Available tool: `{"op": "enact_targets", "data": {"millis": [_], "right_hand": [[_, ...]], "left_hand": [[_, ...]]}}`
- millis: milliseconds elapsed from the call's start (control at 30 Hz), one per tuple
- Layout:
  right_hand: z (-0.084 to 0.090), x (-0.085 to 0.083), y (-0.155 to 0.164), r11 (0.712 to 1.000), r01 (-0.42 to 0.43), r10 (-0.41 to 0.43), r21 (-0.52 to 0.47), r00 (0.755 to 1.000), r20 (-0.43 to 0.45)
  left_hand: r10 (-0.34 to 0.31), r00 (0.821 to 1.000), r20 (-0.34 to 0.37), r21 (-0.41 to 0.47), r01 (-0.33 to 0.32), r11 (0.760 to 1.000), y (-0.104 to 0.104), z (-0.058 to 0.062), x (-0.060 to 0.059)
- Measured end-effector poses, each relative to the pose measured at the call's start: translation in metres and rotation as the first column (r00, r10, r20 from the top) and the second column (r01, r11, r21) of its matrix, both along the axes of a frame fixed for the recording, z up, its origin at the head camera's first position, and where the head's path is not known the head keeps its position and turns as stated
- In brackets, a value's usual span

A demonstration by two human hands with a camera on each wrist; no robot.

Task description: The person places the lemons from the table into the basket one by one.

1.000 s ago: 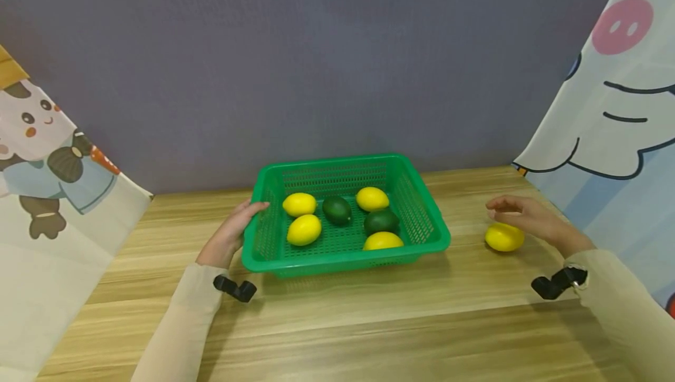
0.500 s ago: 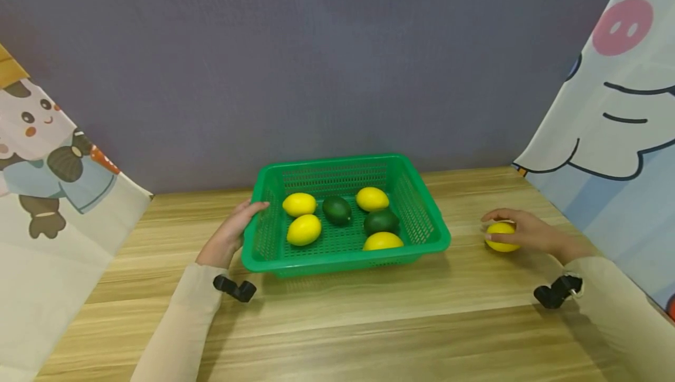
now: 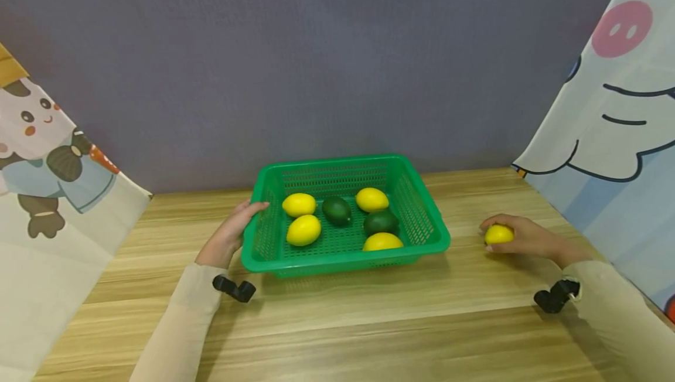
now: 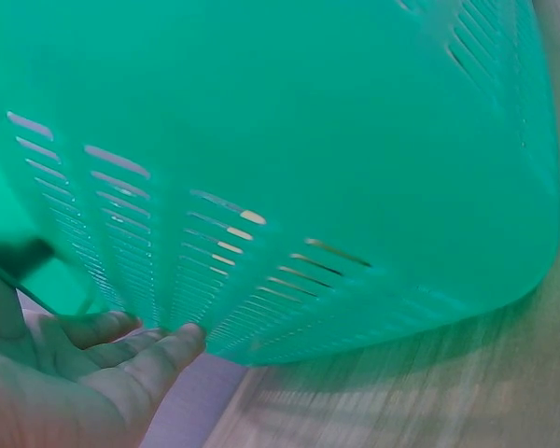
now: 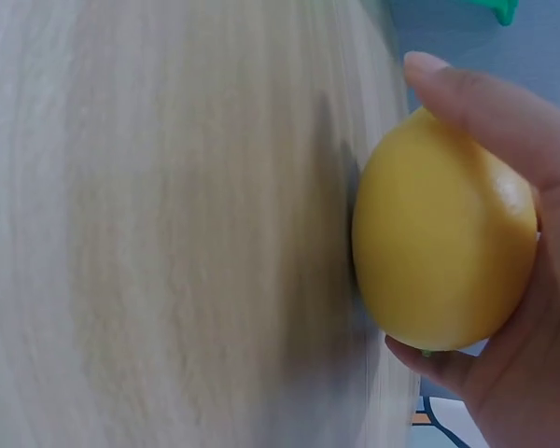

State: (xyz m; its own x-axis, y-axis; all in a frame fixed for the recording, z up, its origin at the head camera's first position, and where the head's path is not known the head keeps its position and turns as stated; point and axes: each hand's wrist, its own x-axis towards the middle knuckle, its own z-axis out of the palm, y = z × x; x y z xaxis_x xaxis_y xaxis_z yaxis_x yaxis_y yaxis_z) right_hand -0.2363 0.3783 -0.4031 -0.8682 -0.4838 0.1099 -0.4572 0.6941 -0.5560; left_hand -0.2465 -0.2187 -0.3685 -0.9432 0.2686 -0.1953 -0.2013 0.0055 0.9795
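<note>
A green plastic basket [image 3: 343,258] stands mid-table with several yellow lemons and two dark green fruits [image 3: 336,209] inside. My left hand [image 3: 234,231] holds its left wall, thumb over the rim and fingers outside. In the left wrist view those fingers [image 4: 140,355] lie against the slotted wall [image 4: 289,140]. To the right of the basket, my right hand [image 3: 515,233] grips a single yellow lemon [image 3: 498,234] that sits on the wooden table [image 3: 369,317]. In the right wrist view the lemon [image 5: 439,252] is wrapped by a finger [image 5: 490,103] above and the thumb below.
Cartoon-print cloth hangs on the left [image 3: 47,206] and on the right [image 3: 617,136] of the table, with a grey wall [image 3: 316,60] behind. Bare wood runs along the front of the table. A black clip sits at each wrist [image 3: 551,299].
My right hand has come down from above the lemon and closed its fingers round it, shifting it slightly. The left hand and the basket have not moved.
</note>
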Motion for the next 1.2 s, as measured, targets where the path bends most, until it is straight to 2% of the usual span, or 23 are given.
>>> {"op": "enact_targets", "data": {"millis": [433,967,1200], "right_hand": [[0.003,0.003,-0.002,1.0,-0.027,0.028,0.015,0.999,-0.042],[0.004,0.001,-0.005,1.0,-0.027,0.027,0.016,1.0,-0.01],[0.009,-0.004,-0.01,0.999,-0.029,0.031,0.038,0.999,-0.044]], "left_hand": [[0.01,1.0,0.009,0.006,-0.01,1.0,0.001,0.001,0.001],[0.011,1.0,0.006,-0.008,-0.011,1.0,0.001,0.002,0.002],[0.006,1.0,0.007,-0.007,-0.005,1.0,0.001,0.002,0.002]]}}
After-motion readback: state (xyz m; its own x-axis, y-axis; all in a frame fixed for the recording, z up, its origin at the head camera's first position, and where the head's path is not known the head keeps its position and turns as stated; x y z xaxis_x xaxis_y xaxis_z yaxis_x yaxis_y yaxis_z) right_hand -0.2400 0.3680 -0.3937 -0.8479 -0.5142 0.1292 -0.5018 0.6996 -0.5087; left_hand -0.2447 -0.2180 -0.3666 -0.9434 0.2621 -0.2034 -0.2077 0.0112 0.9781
